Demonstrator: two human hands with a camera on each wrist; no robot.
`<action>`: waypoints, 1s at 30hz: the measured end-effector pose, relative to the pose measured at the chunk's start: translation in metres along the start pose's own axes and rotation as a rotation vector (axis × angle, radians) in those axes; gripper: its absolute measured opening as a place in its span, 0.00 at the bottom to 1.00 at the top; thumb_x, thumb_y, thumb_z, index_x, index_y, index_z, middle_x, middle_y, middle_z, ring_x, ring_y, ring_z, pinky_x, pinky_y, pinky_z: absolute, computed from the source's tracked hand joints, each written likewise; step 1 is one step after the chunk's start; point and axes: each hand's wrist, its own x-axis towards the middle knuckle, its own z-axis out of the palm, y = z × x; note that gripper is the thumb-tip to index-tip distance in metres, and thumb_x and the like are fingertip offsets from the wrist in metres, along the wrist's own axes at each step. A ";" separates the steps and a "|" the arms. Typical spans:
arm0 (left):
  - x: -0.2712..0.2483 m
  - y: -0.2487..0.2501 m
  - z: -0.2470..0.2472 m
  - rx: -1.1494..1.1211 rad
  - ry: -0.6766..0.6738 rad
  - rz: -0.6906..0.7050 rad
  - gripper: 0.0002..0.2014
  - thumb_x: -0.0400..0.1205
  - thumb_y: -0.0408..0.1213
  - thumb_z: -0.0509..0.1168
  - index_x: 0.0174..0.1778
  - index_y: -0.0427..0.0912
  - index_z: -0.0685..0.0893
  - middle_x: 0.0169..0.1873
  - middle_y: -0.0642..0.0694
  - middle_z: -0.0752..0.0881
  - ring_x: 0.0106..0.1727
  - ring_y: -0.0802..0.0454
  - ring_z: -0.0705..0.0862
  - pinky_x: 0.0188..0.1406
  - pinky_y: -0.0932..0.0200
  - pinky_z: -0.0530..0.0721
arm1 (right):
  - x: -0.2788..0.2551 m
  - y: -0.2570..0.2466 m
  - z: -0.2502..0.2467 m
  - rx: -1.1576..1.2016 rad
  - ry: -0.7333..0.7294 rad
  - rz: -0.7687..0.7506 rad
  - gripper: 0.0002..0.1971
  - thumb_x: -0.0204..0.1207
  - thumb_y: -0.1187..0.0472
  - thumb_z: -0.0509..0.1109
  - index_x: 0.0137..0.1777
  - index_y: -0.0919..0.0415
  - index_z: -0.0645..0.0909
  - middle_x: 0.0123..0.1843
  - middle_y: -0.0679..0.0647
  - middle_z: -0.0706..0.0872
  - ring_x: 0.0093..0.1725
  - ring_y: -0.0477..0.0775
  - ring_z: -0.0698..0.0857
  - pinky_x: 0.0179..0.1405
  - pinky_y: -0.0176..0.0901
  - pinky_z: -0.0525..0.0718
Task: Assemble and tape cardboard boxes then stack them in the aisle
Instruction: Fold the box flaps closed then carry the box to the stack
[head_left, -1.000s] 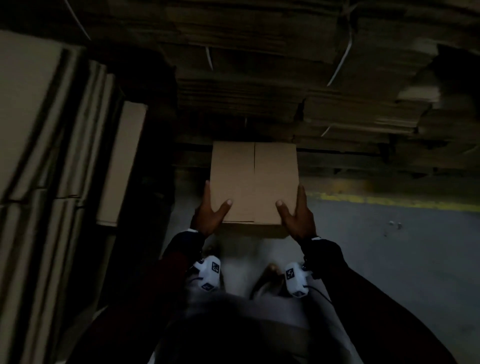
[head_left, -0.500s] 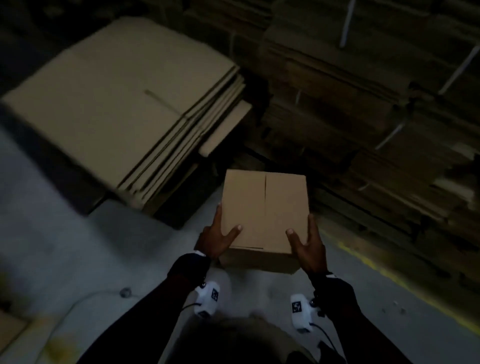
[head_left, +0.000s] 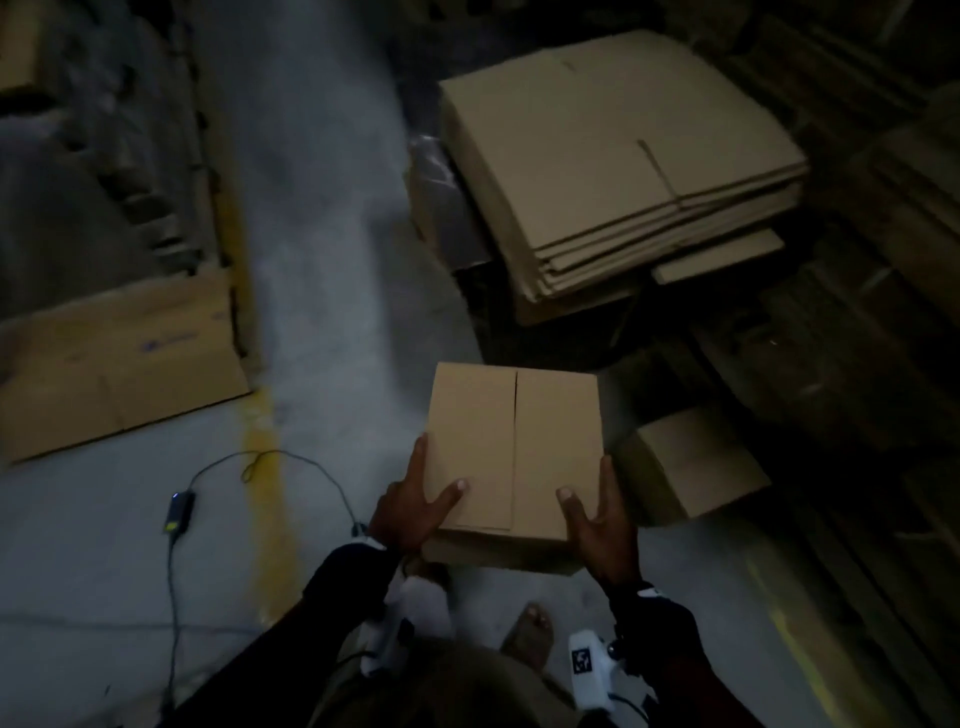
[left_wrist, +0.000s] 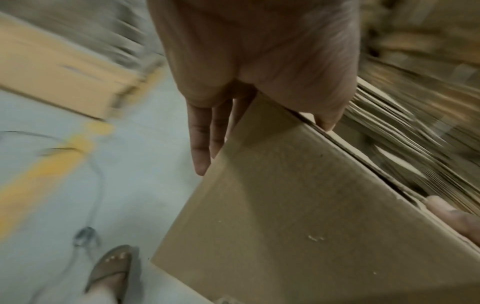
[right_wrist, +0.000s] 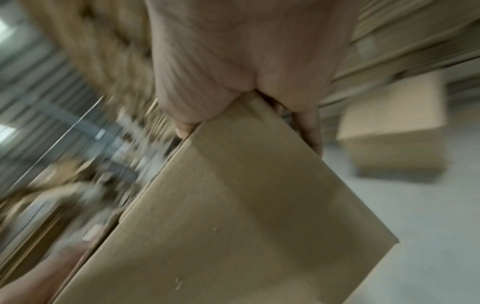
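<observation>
Grey concrete floor (head_left: 322, 291) with a worn yellow line (head_left: 265, 467) runs between dim heaps of cardboard. Only the head view shows the whole layout: a stack of flattened boxes (head_left: 613, 156) ahead, a flat sheet (head_left: 114, 369) at left, a cable with a small adapter (head_left: 179, 512) on the floor, and 1 assembled box (head_left: 691, 467) standing at right. Held in the air in front of the person is the cardboard box (head_left: 511, 447), its 2 top flaps meeting at a centre seam. Each hand's grip is on this box: the left hand (head_left: 410, 504) and right hand (head_left: 597, 525) clasp opposite sides, thumbs over the top. Both wrist views are blurred, yet they alone show its underside face, and the left one a sandalled foot (left_wrist: 111, 267).
</observation>
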 end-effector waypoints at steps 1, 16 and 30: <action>-0.004 -0.014 -0.011 -0.016 0.032 -0.034 0.52 0.73 0.79 0.58 0.85 0.70 0.34 0.78 0.33 0.74 0.73 0.31 0.78 0.72 0.39 0.78 | 0.002 -0.008 0.017 -0.017 -0.038 -0.007 0.50 0.73 0.32 0.73 0.90 0.40 0.50 0.85 0.40 0.65 0.85 0.49 0.65 0.81 0.45 0.67; 0.008 -0.153 -0.200 -0.385 0.377 -0.100 0.47 0.81 0.66 0.64 0.89 0.62 0.42 0.84 0.45 0.69 0.81 0.39 0.72 0.73 0.50 0.74 | 0.056 -0.168 0.251 -0.211 -0.353 -0.274 0.49 0.74 0.35 0.71 0.90 0.48 0.54 0.85 0.40 0.63 0.84 0.43 0.65 0.83 0.45 0.67; 0.144 -0.144 -0.355 -0.280 0.399 0.000 0.47 0.78 0.74 0.60 0.87 0.67 0.40 0.83 0.42 0.71 0.76 0.35 0.77 0.73 0.45 0.77 | 0.172 -0.282 0.358 -0.060 -0.290 -0.364 0.44 0.80 0.46 0.74 0.90 0.53 0.54 0.89 0.48 0.61 0.87 0.49 0.62 0.86 0.48 0.62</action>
